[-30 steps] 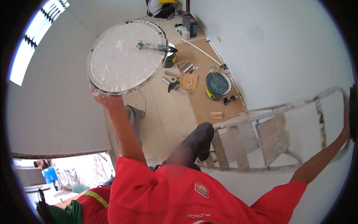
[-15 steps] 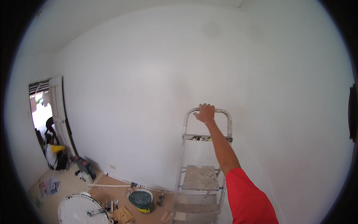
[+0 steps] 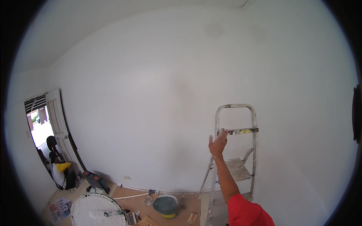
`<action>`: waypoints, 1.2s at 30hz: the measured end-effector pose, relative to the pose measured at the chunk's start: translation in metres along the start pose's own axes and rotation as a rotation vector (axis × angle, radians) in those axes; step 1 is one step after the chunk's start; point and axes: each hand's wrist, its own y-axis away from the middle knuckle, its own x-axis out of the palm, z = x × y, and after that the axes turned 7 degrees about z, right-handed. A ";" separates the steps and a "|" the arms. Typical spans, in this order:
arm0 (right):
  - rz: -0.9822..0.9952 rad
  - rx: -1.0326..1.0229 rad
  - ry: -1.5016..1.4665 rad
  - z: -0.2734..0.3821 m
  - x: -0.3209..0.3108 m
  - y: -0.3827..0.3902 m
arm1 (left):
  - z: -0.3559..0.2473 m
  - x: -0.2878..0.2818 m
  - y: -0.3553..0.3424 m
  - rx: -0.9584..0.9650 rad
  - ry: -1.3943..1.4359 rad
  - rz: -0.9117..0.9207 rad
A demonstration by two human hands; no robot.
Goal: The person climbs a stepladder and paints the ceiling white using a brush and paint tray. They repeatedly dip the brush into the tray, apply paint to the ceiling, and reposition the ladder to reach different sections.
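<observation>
Right hand [image 3: 218,146] near ladder [image 3: 236,168]; marking [image 3: 246,131] unreadable

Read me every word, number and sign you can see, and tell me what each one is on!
There are no words, numbers or signs I can read here.
Printed sheets on the floor at the left: the print is too small and blurred.
Black and yellow strip across the ladder: too worn or blurred to read.
Yellow patch on the dark green bucket: any print is too small.
</observation>
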 end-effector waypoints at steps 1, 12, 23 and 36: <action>-0.025 0.011 -0.011 0.000 -0.005 0.048 | 0.010 -0.053 0.002 0.008 0.025 0.006; 0.011 -0.324 0.379 -0.325 0.116 0.177 | 0.162 -0.254 0.164 0.197 0.094 -0.198; -0.019 -0.160 0.073 -0.115 0.134 0.256 | 0.119 -0.237 0.103 0.427 -0.454 -0.474; 1.579 -0.052 -0.632 -0.041 0.279 0.688 | 0.134 -0.269 0.112 0.588 -1.810 -0.575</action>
